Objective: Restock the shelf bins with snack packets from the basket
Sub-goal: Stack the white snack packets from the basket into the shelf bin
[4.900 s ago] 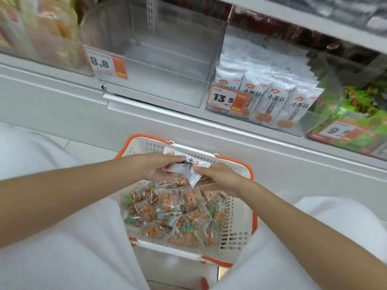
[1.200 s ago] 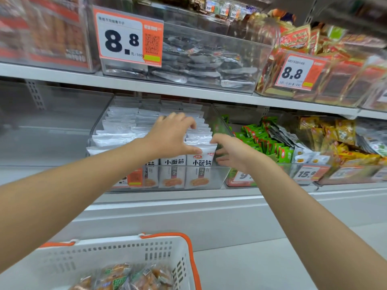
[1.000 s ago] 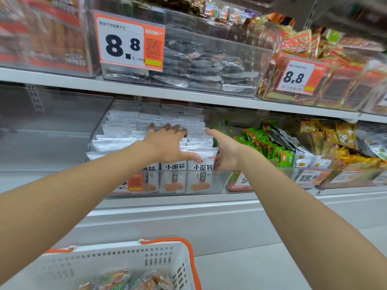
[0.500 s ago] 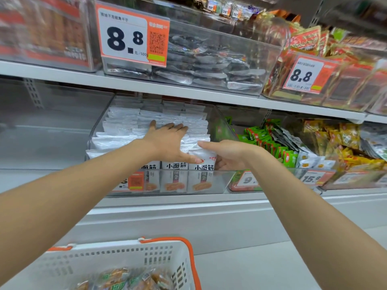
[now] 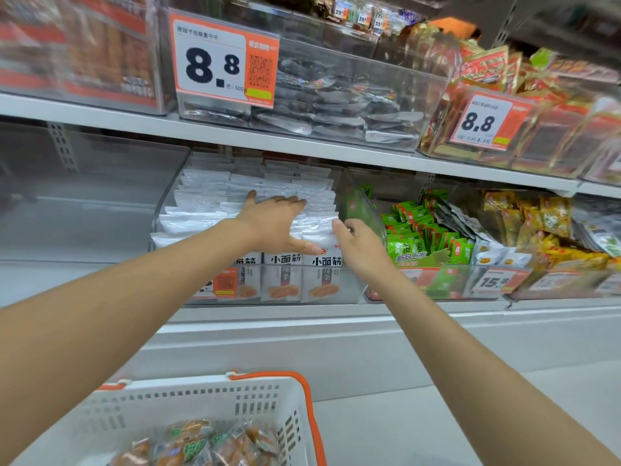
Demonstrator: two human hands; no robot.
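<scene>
Your left hand (image 5: 272,223) lies flat on the tops of the white packets (image 5: 208,196) in the clear bin (image 5: 161,210) on the lower shelf. Its fingers are straight and spread, the thumb reaches toward the front row, and it grips nothing. Your right hand (image 5: 361,245) is at the right end of the same rows, against the bin's right wall, with the thumb tip touching a packet edge. Its other fingers are mostly hidden, so it cannot be told whether it pinches a packet.

The white packets stand upright in rows, and the front row shows printed labels behind the bin's front wall. The basket (image 5: 201,385), white with an orange rim, sits low in front of you. The orange snack packets (image 5: 201,442) lie in its bottom, well apart from both hands.

Another clear bin (image 5: 84,196) stands to the left on the lower shelf. To the right are green packets (image 5: 416,237), then yellow packets (image 5: 551,223). The upper shelf (image 5: 302,142) carries a bin of silver packets (image 5: 336,99) with an orange price tag (image 5: 223,60) reading 8.8. Red packets (image 5: 487,68) sit beside it. Below the shelving runs a white base panel (image 5: 302,348), which meets a pale floor (image 5: 437,415).
</scene>
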